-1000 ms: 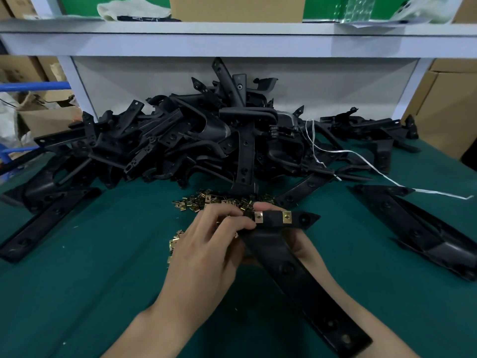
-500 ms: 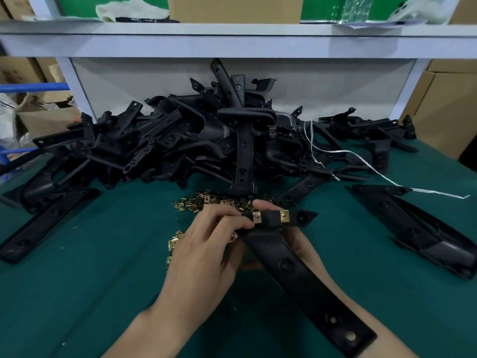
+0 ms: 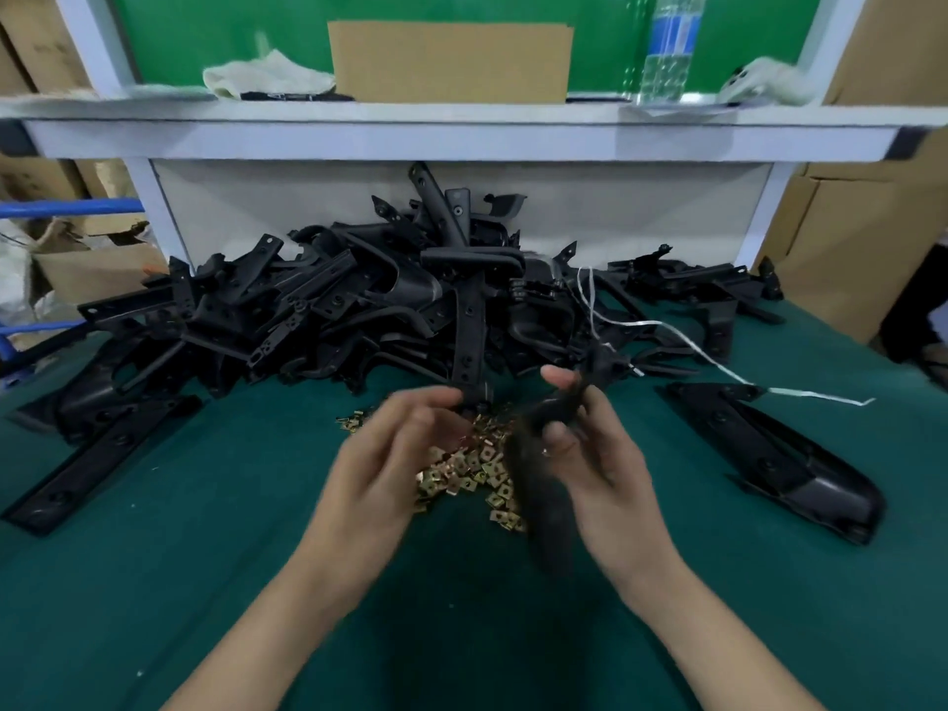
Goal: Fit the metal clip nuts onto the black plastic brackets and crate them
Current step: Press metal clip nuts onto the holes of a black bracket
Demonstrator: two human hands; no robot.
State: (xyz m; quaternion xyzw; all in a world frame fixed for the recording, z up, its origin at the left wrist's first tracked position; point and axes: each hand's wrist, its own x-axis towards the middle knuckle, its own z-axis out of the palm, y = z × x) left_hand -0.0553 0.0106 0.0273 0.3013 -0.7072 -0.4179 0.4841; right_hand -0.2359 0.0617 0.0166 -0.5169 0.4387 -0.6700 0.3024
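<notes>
Early going, I'd say: the right hand (image 3: pixel 595 454) grips one blurred black bracket (image 3: pixel 544 484), the left hand (image 3: pixel 379 454) hovers loosely open over brass clip nuts (image 3: pixel 472 469), the bracket heap (image 3: pixel 359 310) waits at twelve o'clock, no crate visible.

Even, soft overhead light, no glare. Both hands (image 3: pixel 461 454) and held bracket (image 3: pixel 544 484) motion-blurred; shelf (image 3: pixel 461 141) bows from wide-angle distortion.

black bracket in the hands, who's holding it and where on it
The right hand grips the blurred black bracket near its upper end; the left hand is open, holding nothing.
</notes>
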